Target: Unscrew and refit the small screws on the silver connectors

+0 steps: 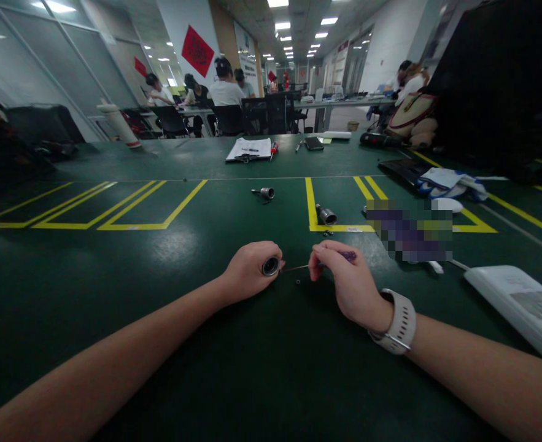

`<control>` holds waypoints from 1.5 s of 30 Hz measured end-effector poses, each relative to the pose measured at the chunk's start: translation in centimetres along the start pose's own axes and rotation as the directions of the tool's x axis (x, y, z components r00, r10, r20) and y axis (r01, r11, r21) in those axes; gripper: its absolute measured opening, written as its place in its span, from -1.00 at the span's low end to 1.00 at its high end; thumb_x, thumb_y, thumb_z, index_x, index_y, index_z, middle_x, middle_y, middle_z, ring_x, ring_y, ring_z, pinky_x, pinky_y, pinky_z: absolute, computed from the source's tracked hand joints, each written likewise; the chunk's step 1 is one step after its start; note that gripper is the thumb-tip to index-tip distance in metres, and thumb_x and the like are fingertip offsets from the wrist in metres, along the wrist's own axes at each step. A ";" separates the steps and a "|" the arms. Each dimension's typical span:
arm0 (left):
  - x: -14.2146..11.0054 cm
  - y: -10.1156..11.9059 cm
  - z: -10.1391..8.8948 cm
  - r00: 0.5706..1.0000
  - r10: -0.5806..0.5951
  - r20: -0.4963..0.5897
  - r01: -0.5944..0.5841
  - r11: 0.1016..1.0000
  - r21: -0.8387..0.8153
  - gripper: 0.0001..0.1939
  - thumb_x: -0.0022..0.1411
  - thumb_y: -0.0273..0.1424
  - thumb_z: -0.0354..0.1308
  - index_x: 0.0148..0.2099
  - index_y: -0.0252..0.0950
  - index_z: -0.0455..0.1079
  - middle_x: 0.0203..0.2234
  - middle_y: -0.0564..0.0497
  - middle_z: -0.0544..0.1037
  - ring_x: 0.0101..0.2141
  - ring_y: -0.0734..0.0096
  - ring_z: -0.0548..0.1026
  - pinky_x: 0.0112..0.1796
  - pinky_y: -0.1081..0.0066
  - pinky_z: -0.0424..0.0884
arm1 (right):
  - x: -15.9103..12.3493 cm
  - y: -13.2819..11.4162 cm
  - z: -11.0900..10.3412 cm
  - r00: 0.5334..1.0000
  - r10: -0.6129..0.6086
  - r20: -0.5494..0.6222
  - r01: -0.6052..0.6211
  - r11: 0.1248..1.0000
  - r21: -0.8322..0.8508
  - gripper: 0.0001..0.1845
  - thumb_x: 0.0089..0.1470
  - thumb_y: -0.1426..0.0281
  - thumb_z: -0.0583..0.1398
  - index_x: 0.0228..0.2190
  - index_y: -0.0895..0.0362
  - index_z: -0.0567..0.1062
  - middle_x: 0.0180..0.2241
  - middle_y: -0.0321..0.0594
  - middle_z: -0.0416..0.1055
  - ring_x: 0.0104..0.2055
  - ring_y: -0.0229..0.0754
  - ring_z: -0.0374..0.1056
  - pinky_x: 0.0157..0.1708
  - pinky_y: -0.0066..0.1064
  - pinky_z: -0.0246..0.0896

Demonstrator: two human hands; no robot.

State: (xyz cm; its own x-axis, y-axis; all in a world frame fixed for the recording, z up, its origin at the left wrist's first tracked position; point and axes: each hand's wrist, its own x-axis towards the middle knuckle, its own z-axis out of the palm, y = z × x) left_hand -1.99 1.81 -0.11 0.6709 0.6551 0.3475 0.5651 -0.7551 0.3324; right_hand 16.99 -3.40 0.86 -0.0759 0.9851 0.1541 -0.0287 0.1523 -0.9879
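Gripping a socket in the left hand and a screwdriver in the right hand, pointed leftward

Metal cup and purple-handled screwdriver held over a green table.
The left hand grips the metal cup, its open end facing near; the right hand, with a white-strapped watch at the wrist, holds the purple-handled screwdriver, its thin shaft pointing left. A small ring lies near, below the shaft. Farther off lie a left metal part, a right metal part and a clipboard.
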 end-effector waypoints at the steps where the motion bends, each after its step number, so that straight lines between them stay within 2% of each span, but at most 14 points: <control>1: 0.0 0.0 0.0 1.000 0.003 0.008 -0.003 1.000 -0.003 -0.89 0.14 -0.46 0.08 -0.43 -0.32 0.25 -0.53 0.08 0.37 -0.50 0.51 0.34 -0.48 0.49 0.22 | 0.0 0.0 0.0 1.000 -0.014 -0.011 0.014 1.000 -0.005 -0.68 0.10 0.33 0.08 -0.63 0.12 0.39 -0.65 -0.36 0.27 -0.54 -0.28 0.22 -0.45 -0.37 0.11; 5: 0.0 0.0 -0.1 0.999 0.028 0.029 -0.027 1.000 -0.013 -0.95 0.11 -0.50 0.09 -0.40 -0.32 0.27 -0.53 0.08 0.38 -0.49 0.49 0.36 -0.45 0.48 0.24 | -0.1 0.0 0.0 0.997 -0.054 -0.048 0.053 0.998 -0.014 -0.69 0.09 0.35 0.08 -0.64 0.12 0.39 -0.66 -0.36 0.26 -0.55 -0.28 0.21 -0.45 -0.37 0.09; 11: -0.1 0.1 -0.2 1.000 0.027 0.000 -0.027 0.999 -0.035 -0.93 0.13 -0.48 0.06 -0.42 -0.32 0.26 -0.53 0.08 0.38 -0.50 0.52 0.35 -0.47 0.49 0.25 | 0.1 0.0 0.0 0.998 -0.003 -0.067 -0.003 0.997 -0.082 -0.69 0.07 0.34 0.07 -0.66 0.12 0.37 -0.67 -0.37 0.23 -0.57 -0.28 0.18 -0.49 -0.37 0.06; 16: -0.1 0.1 -0.1 0.998 0.067 -0.009 -0.068 0.996 -0.064 -0.90 0.15 -0.46 0.06 -0.42 -0.32 0.26 -0.54 0.08 0.37 -0.51 0.52 0.34 -0.47 0.50 0.25 | -0.1 -0.5 0.3 1.000 0.021 -0.006 -0.022 0.981 -0.191 -0.69 0.08 0.34 0.06 -0.65 0.11 0.37 -0.67 -0.37 0.23 -0.56 -0.27 0.19 -0.51 -0.38 0.07; 19: 0.0 0.2 -0.2 0.998 0.067 0.016 -0.065 0.996 -0.068 -0.91 0.14 -0.46 0.06 -0.42 -0.32 0.27 -0.54 0.08 0.37 -0.51 0.52 0.34 -0.47 0.50 0.25 | -0.3 -1.0 0.3 1.000 -0.020 -0.005 0.018 0.976 -0.218 -0.68 0.10 0.34 0.05 -0.64 0.11 0.36 -0.67 -0.37 0.23 -0.56 -0.27 0.20 -0.51 -0.39 0.07; 24: 0.0 0.2 -0.3 0.998 0.054 0.014 -0.053 0.995 -0.081 -0.94 0.10 -0.49 0.08 -0.41 -0.32 0.26 -0.53 0.08 0.37 -0.50 0.52 0.35 -0.47 0.51 0.25 | -0.7 -1.3 0.1 0.990 -0.139 -0.008 0.136 0.976 -0.170 -0.67 0.13 0.33 0.04 -0.63 0.11 0.36 -0.64 -0.36 0.25 -0.55 -0.28 0.20 -0.50 -0.39 0.10; 29: 0.0 0.1 -0.4 0.999 0.048 -0.018 -0.049 0.996 -0.074 -0.94 0.08 -0.50 0.09 -0.42 -0.32 0.26 -0.54 0.09 0.37 -0.51 0.52 0.35 -0.49 0.51 0.23 | -1.0 -1.3 0.3 0.988 -0.155 0.021 0.156 0.963 -0.219 -0.69 0.14 0.34 0.05 -0.60 0.11 0.37 -0.63 -0.35 0.26 -0.53 -0.27 0.22 -0.49 -0.39 0.10; 34: 0.0 0.1 -0.1 0.999 0.035 -0.029 -0.036 0.998 -0.044 -0.92 0.11 -0.45 0.07 -0.43 -0.31 0.26 -0.57 0.10 0.36 -0.54 0.52 0.33 -0.50 0.50 0.22 | -1.4 -1.5 0.4 0.959 -0.284 -0.008 0.276 0.940 -0.200 -0.70 0.12 0.38 0.04 -0.62 0.11 0.36 -0.62 -0.35 0.24 -0.53 -0.27 0.21 -0.49 -0.39 0.08; 40: 0.0 0.4 -0.2 0.999 0.037 -0.024 -0.038 0.998 -0.043 -0.91 0.09 -0.45 0.07 -0.45 -0.31 0.25 -0.59 0.10 0.35 -0.54 0.51 0.33 -0.50 0.50 0.22 | -1.5 -1.5 0.9 0.975 -0.156 0.160 0.193 0.950 -0.247 -0.72 0.14 0.38 0.05 -0.56 0.12 0.40 -0.52 -0.30 0.33 -0.41 -0.23 0.28 -0.38 -0.37 0.14; 45: 0.0 0.3 -0.2 0.998 0.042 -0.041 -0.044 0.997 -0.060 -0.89 0.11 -0.45 0.06 -0.46 -0.31 0.23 -0.59 0.11 0.33 -0.55 0.53 0.31 -0.51 0.51 0.19 | -1.3 -1.6 1.0 0.971 -0.083 0.224 0.121 0.980 -0.159 -0.73 0.16 0.36 0.04 -0.51 0.12 0.44 -0.47 -0.28 0.37 -0.36 -0.22 0.30 -0.31 -0.36 0.17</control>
State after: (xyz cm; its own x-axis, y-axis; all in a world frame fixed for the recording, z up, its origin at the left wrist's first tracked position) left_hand -1.88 1.57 0.22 0.6740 0.6234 0.3964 0.5052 -0.7804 0.3684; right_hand 16.13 -4.98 2.21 -0.2941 0.9262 0.2358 0.1215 0.2810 -0.9520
